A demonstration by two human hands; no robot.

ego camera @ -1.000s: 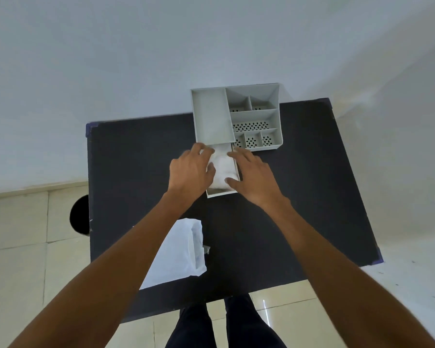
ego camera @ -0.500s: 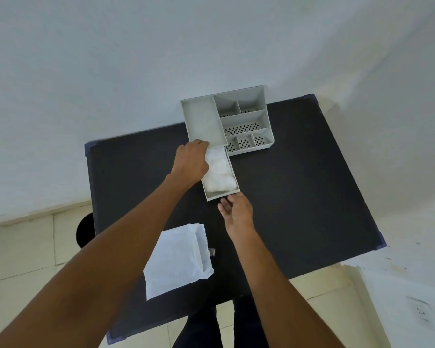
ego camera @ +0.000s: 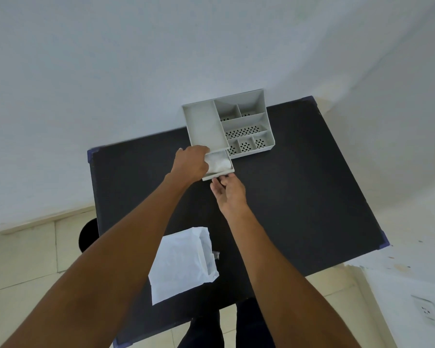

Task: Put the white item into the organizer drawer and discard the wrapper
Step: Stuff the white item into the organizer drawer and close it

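A grey organizer (ego camera: 204, 124) stands at the far edge of the black table (ego camera: 299, 197). Its drawer (ego camera: 217, 175) sticks out a short way toward me, with the soft white item (ego camera: 220, 163) lying inside. My left hand (ego camera: 191, 163) rests on the drawer's left side, fingers curled over the white item's edge. My right hand (ego camera: 227, 189) is at the drawer's front panel, fingertips touching it, palm turned up. The white wrapper (ego camera: 183, 263) lies flat on the table near me, between my forearms.
The organizer has several perforated compartments (ego camera: 245, 131) on its right side. A dark round object (ego camera: 88, 234) sits on the tiled floor left of the table. A wall socket (ego camera: 425, 307) is at the lower right. My legs show below the table's near edge.
The drawer has slid further into the organizer. My right hand moved from beside the drawer to its front panel and follows it in. My left hand stays on the drawer's left side.
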